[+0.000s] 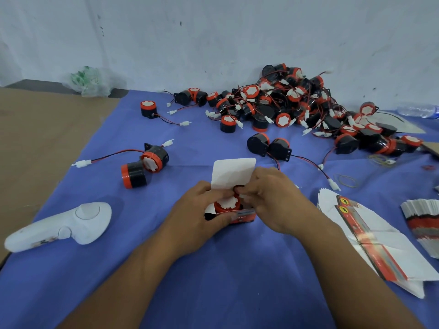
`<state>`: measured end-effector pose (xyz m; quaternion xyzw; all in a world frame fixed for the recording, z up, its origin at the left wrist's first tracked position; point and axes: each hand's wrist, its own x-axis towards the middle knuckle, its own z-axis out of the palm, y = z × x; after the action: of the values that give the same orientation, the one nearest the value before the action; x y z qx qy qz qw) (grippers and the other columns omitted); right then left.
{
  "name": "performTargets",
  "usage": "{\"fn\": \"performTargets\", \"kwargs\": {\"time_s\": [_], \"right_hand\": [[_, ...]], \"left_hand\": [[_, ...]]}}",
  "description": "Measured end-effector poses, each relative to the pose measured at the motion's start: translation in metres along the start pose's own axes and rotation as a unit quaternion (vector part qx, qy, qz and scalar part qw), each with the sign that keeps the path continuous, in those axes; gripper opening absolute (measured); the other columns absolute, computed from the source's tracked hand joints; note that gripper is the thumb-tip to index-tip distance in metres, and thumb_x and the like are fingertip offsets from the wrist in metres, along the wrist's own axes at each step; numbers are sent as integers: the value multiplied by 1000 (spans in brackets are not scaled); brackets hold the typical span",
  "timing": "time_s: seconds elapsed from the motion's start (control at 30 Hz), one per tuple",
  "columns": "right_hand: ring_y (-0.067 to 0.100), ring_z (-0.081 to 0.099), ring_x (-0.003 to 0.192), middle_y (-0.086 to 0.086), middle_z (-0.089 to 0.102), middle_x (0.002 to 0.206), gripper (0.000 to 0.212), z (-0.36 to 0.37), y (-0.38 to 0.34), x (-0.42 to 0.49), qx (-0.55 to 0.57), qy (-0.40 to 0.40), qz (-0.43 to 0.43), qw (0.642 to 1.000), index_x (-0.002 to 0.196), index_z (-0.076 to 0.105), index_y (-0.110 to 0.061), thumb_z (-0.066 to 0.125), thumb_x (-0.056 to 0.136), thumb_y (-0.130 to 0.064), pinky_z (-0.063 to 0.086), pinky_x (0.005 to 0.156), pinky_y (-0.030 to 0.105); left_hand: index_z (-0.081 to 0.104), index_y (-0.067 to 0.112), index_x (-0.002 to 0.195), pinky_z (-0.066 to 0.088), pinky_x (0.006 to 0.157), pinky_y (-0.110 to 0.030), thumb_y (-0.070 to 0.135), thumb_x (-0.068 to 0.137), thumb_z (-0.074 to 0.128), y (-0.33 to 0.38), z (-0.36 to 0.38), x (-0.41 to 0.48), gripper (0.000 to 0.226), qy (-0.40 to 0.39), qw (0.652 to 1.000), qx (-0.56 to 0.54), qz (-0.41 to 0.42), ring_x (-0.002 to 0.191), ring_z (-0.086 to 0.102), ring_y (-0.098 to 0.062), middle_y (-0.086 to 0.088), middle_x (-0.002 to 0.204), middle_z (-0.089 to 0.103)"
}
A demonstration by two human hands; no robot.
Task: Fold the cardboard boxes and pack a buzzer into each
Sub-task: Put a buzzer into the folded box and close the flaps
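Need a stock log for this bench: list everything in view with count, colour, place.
open box: one, red-white, cloth centre, flap up
boxed buzzer: one, orange-black, inside it
loose buzzers: many, orange-black, heaped far right, several scattered nearer
flat boxes: two stacks, white-red, right
controller: one, white, near left
rubber bands: few, yellow, right
bag: one, clear-green, far left
bottle: one, clear, far right
cloth: one, blue, tabletop
cardboard sheet: one, brown, left
left hand: one, holds open box
right hand: one, fingers pinch boxed buzzer

bare cloth (213,281) nearside, buzzer heap (297,105) crowding far right
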<state>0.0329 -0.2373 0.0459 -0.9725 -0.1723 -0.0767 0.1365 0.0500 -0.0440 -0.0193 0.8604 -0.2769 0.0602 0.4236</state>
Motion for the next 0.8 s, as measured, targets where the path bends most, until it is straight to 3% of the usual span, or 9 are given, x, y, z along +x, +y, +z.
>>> {"fn": "performTargets", "kwargs": {"time_s": [0.13,0.23,0.3,0.43,0.5,0.57,0.67,0.77,0.8], "right_hand": [[23,55,80,-2,56,91,25,-7,-19,2,-113,-18,58,992,88,72,-22,52,87,-6,46,68,33],[23,39,70,2,44,81,25,-1,-35,-1,-193,-18,82,978,66,42,-18,47,83,0,28,64,32],[23,37,70,1,41,79,26,0,-33,0,-198,-25,84,976,67,40,-19,47,84,0,26,63,31],[24,39,82,-2,40,78,18,-2,-20,2,-192,-104,56,974,81,51,-26,44,91,-12,34,75,32],[25,33,88,-1,32,81,17,-2,-16,2,-197,-111,78,971,86,56,-29,44,95,-21,29,76,34],[26,32,90,1,36,86,25,-1,-14,3,-185,-108,115,970,76,57,-27,44,97,-25,30,79,35],[28,48,98,7,57,90,32,6,-7,9,-77,-68,200,974,63,55,-21,45,94,-21,34,96,33],[23,43,109,2,53,107,10,21,-1,12,12,40,234,971,90,64,-16,58,91,-23,24,88,27],[22,39,107,0,43,111,19,24,0,11,53,79,242,966,102,57,-14,65,89,-25,24,83,26]], "left_hand": [[61,42,125,47,92,-26,46,85,72,0,2,0,42,1,1000,9,3,106,55,-5,16,117,53],[62,40,123,44,87,-17,66,79,59,1,2,0,51,1,1000,14,-2,101,53,-2,16,113,53],[63,41,122,42,85,-11,74,73,52,3,1,0,60,6,1000,4,-3,100,53,0,15,112,54],[62,42,123,42,90,-14,47,82,73,1,2,0,43,6,1000,6,2,105,53,0,15,116,54],[61,43,125,44,94,-18,45,82,74,-1,1,0,45,-6,1000,7,2,109,53,-1,16,119,53],[61,42,125,45,94,-19,48,82,73,0,1,-1,45,-8,1000,4,6,109,54,-2,16,119,53],[62,42,123,47,90,-20,56,81,69,1,2,-1,44,-2,1000,4,3,106,55,-2,20,116,53],[62,41,124,48,87,-23,53,82,71,1,3,1,44,-5,1000,-2,0,104,56,-2,21,115,53],[62,41,124,49,88,-24,54,81,69,0,3,1,45,-6,1000,-1,0,104,56,-2,21,115,53]]}}
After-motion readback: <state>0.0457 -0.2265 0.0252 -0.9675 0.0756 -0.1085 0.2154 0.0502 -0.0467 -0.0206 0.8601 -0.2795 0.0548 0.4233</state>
